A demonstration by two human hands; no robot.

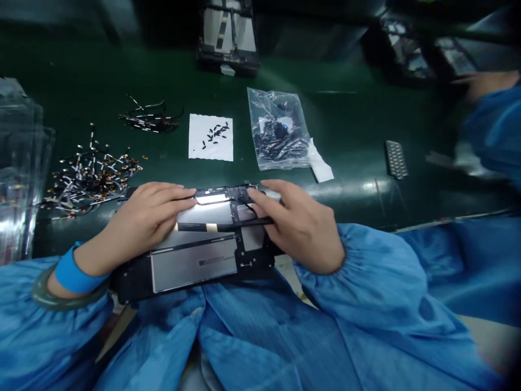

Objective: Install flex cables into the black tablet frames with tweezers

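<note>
Across the green table [350, 127], your largest nearby item is an opened tablet-like device [195, 266], close to your body. Its long axis runs left to right, with the right end angled slightly farther from you. Clear plastic trays [18, 141] are stacked at far left. Another opened device [230, 32] lies beyond, and a co-worker's hand [484, 84] shows at upper right.

Your left hand [140, 220] reaches over the left part of the near device, fingers extended close together, their tips on its far edge. Your right hand [305, 228] bends in from the right, fingertips on the black parts near that edge's right end, beside a thin dark cable [249, 208]; it is the nearer hand to these parts. Whether either hand pinches anything, you cannot tell.

Beyond the device, right of centre, sits a clear plastic bag [280, 136] of dark parts. Flex cables [91, 179] are heaped to the left, with a smaller cable bundle [152, 119] farther back. White paper [199, 130] carries small black pieces [215, 132]. Smallest is the printed label [215, 262] on the silver panel: a square code and text too tiny to read.
</note>
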